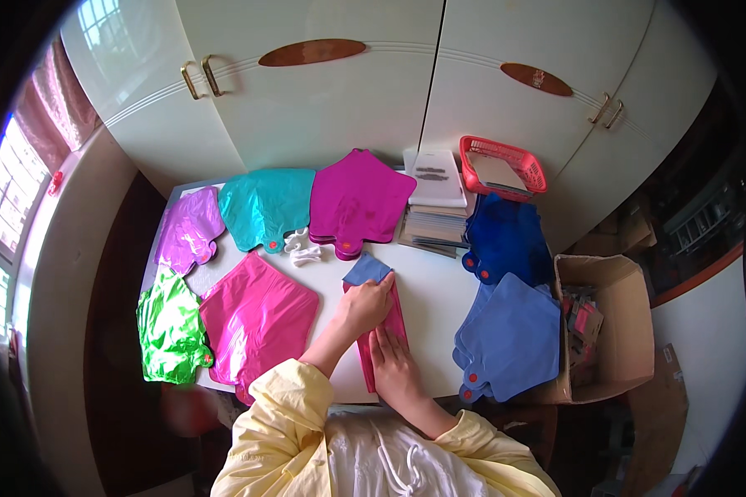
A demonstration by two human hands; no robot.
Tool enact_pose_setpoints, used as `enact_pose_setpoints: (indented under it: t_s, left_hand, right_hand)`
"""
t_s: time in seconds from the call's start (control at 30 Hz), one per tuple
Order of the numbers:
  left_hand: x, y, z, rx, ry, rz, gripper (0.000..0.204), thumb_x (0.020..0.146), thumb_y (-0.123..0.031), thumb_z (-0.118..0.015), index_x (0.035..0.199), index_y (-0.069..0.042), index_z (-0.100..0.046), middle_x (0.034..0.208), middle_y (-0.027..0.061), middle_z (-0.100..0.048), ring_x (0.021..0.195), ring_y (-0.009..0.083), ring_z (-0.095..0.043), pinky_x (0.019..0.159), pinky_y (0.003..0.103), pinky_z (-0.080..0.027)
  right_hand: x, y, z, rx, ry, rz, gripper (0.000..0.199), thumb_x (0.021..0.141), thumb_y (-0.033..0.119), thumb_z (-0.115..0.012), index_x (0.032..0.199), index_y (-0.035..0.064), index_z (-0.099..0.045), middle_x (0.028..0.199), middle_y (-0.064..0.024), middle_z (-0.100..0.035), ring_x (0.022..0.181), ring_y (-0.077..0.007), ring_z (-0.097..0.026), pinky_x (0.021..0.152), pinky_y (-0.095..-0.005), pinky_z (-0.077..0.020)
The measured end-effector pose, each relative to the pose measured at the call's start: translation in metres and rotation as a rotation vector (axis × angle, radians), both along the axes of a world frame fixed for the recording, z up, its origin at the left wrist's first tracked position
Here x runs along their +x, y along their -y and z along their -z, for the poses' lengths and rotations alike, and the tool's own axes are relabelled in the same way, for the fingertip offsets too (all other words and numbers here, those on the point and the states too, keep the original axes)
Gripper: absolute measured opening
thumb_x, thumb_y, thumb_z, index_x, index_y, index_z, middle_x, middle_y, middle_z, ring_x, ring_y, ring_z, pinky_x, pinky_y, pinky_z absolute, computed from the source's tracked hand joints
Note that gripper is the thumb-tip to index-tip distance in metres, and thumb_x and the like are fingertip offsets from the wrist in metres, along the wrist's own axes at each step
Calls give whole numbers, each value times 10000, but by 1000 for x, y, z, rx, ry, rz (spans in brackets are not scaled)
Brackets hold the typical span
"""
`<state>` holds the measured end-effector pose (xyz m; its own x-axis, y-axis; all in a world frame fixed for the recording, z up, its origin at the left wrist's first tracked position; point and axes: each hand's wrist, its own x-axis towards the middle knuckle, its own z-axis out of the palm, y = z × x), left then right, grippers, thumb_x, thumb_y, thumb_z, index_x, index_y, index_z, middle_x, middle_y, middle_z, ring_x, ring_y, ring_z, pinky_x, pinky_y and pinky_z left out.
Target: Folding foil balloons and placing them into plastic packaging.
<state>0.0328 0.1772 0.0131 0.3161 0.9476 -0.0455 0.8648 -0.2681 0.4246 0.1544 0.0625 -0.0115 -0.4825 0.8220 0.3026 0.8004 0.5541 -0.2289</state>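
Note:
A deep pink foil balloon (399, 319), folded into a long narrow strip, lies on the white table in front of me. At its far end is a folded blue foil piece (366, 269); whether the two are joined I cannot tell. My left hand (366, 306) is closed at the strip's upper part, next to the blue piece, with its thumb and fingertips pinched together. Lower down, my right hand (396, 369) rests flat on the strip with fingers stretched out. Close to my left forearm lies a stack of flat, shiny pink foil balloons (261, 319).
Around the white table (435, 319) lie purple (189, 228), teal (265, 203), magenta (360, 199), green (172, 327), dark blue (510, 236) and light blue foil balloons (514, 335). White ribbon (304, 248), stacked cards (435, 224), a red basket (506, 190) and a cardboard box (626, 331) stand nearby.

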Motion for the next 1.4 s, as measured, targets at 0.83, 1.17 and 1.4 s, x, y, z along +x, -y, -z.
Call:
enact_pose_setpoints:
  t_s: [0.83,1.17,1.4]
  left_hand:
    - [-6,-4,11,88,35,50,516,829,-122,-467,1345,-116,-464,844,210,-649,726,377,-652,648,461,-526]
    - [-6,-2,9,75,49,34,507,829,-158,-499,1334,-114,-466,845,212,-647,729,382,-648,652,463,-526]
    - [-6,-3,12,75,61,35,523,821,-180,-517,1336,-108,-464,844,207,-645,723,380,-648,653,465,-526]
  right_hand:
    - [33,-109,10,69,-256,293,281,852,185,-594,1116,205,-687,1268,-117,-570,1188,-345,-487,1011,-447,-355]
    - [30,-110,8,-84,-58,354,341,900,323,-536,1232,293,-609,1402,-66,-459,1322,-329,-365,1092,-505,-248]
    - [32,-100,3,-100,-29,363,398,888,366,-554,1282,310,-563,1411,-72,-448,1331,-337,-350,1092,-540,-230]
